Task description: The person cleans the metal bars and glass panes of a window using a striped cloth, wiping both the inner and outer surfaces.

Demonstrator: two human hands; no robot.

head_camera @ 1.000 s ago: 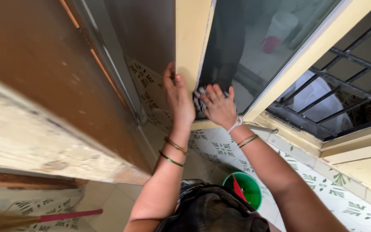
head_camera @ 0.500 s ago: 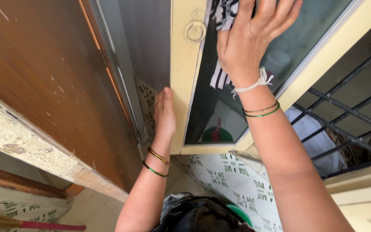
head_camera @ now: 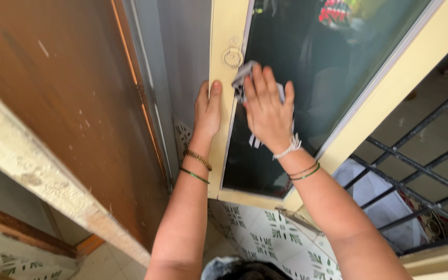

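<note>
**Window pane wiping: cloth on glass, frame steadied**

Step in hand: wiping the dark glass pane [head_camera: 307,78] of the cream-painted wooden window sash [head_camera: 224,31]. The right hand [head_camera: 268,111] lies flat on the glass with fingers [head_camera: 257,83] spread and extended, pressing a black-and-white striped cloth [head_camera: 246,72] against the pane near its left edge. The cloth shows above the fingertips and again below the palm; it is pinned under the hand, not bunched in a fist. The left hand [head_camera: 207,111] rests against the sash's left stile, fingers straight and pointing upward, thumb alongside; it grips nothing and appears to brace the frame. A round metal ring pull [head_camera: 233,56] sits on the stile just above both hands.

Judgement: the wipe is mid-pane. The next stroke calls for even pressure across the glass while the left hand keeps the hinged sash from swinging.

Surroundings: brown wooden door [head_camera: 63,93] at left; dark metal window grille [head_camera: 416,166] at right; green-patterned white wall tiles [head_camera: 270,238] below.

Packages, labels, signs: none visible. The coloured patch at the top of the pane is a reflection, too indistinct to identify.
</note>
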